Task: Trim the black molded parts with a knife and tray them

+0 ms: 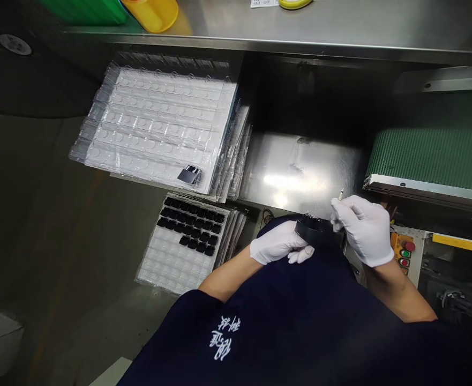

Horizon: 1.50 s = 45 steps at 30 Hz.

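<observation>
My left hand (278,244), in a white glove, is closed on a black plastic part (311,229) in front of the dark shirt. Beside it, my right hand (362,228), also gloved in white, pinches a small tool with a pointed metal tip (341,194). The tip points up and away from the black part, and the glove hides the rest of the tool. A clear plastic tray (151,123) tops the stack at the upper left, with one black part (189,174) in its near right corner.
A lower tray (163,257) holds rows of small black pieces. At the right stand a green conveyor belt (432,155) and a control box (402,249) with buttons. A steel shelf (227,24) crosses the top, carrying a yellow container (155,13).
</observation>
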Each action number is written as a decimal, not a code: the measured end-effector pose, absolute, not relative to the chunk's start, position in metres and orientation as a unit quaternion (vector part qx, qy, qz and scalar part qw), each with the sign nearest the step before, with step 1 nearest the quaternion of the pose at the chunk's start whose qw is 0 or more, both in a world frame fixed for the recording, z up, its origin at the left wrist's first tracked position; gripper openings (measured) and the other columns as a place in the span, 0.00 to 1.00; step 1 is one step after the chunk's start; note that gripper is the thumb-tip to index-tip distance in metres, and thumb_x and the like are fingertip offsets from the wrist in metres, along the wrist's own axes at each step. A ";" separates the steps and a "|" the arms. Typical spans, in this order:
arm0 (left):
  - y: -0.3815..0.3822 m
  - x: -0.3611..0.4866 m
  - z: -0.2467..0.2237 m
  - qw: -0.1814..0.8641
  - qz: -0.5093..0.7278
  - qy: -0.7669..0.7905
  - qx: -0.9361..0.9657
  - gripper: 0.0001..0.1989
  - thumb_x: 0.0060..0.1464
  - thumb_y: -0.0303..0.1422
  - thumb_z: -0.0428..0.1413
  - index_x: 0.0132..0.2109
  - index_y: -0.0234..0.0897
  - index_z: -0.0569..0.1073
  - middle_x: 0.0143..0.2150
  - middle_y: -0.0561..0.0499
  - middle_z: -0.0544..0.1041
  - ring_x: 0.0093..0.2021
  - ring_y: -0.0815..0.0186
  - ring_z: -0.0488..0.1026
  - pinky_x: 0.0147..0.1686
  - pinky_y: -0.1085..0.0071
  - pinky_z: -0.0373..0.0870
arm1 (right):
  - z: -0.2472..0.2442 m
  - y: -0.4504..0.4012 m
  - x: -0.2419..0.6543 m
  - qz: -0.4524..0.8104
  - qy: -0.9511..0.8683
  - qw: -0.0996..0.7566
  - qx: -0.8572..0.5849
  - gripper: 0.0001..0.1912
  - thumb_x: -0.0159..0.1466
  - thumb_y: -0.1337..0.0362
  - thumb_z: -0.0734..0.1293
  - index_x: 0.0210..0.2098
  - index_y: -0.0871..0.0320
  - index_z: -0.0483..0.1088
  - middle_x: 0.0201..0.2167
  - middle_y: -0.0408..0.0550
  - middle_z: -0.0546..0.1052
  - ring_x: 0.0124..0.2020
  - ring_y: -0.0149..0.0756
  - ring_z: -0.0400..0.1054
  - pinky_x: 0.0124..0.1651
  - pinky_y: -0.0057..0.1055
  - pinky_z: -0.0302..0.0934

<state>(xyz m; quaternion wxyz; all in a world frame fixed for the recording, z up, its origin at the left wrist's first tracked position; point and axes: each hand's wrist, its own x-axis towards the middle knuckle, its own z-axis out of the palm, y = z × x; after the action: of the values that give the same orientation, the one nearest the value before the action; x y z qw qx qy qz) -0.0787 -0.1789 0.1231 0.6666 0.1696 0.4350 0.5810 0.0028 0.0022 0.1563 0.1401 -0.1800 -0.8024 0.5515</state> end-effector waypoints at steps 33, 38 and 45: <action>-0.186 -0.076 0.131 0.450 0.664 0.594 0.060 0.20 0.59 0.44 0.65 0.29 0.33 0.73 0.19 0.59 0.62 0.20 0.77 0.53 0.22 0.75 0.49 | 0.104 -0.016 0.033 0.476 -0.841 0.255 -0.035 0.22 0.63 0.73 0.69 0.54 0.50 0.76 0.42 0.47 0.84 0.39 0.38 0.80 0.42 0.34 0.76; -0.187 -0.075 0.129 0.459 0.684 0.565 0.047 0.22 0.57 0.49 0.66 0.33 0.32 0.76 0.17 0.59 0.62 0.17 0.77 0.54 0.20 0.75 0.49 | 0.114 -0.017 0.034 0.529 -0.816 0.213 -0.093 0.14 0.64 0.69 0.71 0.49 0.53 0.80 0.39 0.46 0.85 0.37 0.38 0.81 0.43 0.33 0.78; -0.182 -0.070 0.111 0.499 0.727 0.471 0.036 0.27 0.54 0.56 0.65 0.34 0.33 0.75 0.14 0.60 0.60 0.14 0.74 0.54 0.17 0.75 0.56 | 0.140 -0.018 0.021 0.597 -0.774 0.211 -0.009 0.12 0.65 0.70 0.70 0.45 0.51 0.81 0.39 0.46 0.85 0.38 0.38 0.81 0.41 0.32 0.76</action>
<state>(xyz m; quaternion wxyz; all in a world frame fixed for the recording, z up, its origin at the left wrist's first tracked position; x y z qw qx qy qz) -0.0701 -0.1816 0.1109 0.4987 0.0360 0.4711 0.7266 0.0210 -0.0184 0.1401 0.2107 -0.0087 -0.7738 0.5973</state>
